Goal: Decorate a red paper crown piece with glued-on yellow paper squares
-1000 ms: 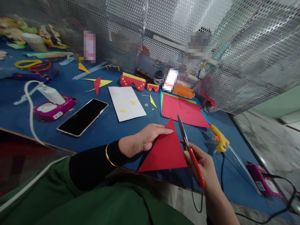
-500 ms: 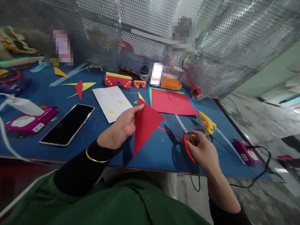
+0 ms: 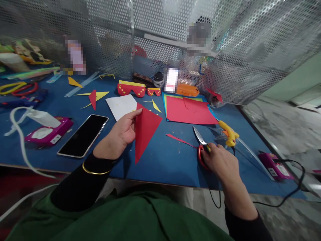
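My left hand [image 3: 120, 135] pinches the upper left edge of a folded red paper triangle [image 3: 146, 129], whose point hangs down over the blue table. Near the right, my right hand [image 3: 220, 162] is wrapped round the red and yellow handles of the scissors [image 3: 200, 137], their blades pointing up and left, close above the table. A thin red paper strip [image 3: 180, 140] lies between the two hands. Behind it rests a stack of coloured sheets with red paper [image 3: 189, 110] on top. A white sheet [image 3: 122, 106] is partly covered by my left hand and the triangle.
A black-screened phone [image 3: 84, 135] and a magenta power strip [image 3: 51, 131] with a white cable lie at left. Yellow glue gun [image 3: 228, 133] and another magenta box [image 3: 276, 165] are at right. Red paper glasses [image 3: 131, 89] stand near the mesh wall [image 3: 155, 20]. Table edge [image 3: 160, 183] is in front.
My left hand has moved left with the red triangle, away from the strip. My right hand has turned over the scissors and lowered them towards the table. The view has shifted slightly.
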Motion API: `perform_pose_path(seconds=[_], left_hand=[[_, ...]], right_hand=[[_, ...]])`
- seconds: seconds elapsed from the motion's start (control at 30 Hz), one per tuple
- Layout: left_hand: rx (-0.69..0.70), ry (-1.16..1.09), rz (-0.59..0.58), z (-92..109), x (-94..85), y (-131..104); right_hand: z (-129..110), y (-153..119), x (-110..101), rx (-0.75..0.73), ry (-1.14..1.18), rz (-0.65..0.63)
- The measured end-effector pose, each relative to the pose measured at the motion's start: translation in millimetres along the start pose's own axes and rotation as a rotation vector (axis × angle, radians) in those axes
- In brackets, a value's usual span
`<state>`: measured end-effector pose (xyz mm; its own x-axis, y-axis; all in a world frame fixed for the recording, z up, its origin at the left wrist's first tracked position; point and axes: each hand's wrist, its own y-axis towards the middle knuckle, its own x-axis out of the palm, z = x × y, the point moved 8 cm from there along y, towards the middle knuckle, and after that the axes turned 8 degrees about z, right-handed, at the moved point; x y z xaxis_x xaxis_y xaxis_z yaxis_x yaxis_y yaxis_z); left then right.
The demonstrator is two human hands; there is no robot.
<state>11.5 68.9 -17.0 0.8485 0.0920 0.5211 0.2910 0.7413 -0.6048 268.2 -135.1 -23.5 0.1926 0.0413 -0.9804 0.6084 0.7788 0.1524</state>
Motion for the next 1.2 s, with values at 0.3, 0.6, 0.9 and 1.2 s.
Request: perform_pose_path(seconds=[0.3,0.6,0.9,1.2], left_hand=[[-0.147,-0.01,0.021,-16.4,-8.2,2.4],[-0.277,-0.044,0.006,-33.4,-12.2,-2.9],[-0.301,-0.07,-0.022,-39.1,-12.2,-3.6],[-0.278,-0.056,-0.014,-34.9,-13.2,-0.6]], right_hand=[[-53.9,25.8,8.7,-0.266,0.326,-0.061],[-58.6,40.1,35.8,-0.255,0.561,-0.192],[-62.0,41.4,30.0,-0.235,0.686,-0.192],[-132.6,135.0,7.9,-0.149,0.852,-0.231]])
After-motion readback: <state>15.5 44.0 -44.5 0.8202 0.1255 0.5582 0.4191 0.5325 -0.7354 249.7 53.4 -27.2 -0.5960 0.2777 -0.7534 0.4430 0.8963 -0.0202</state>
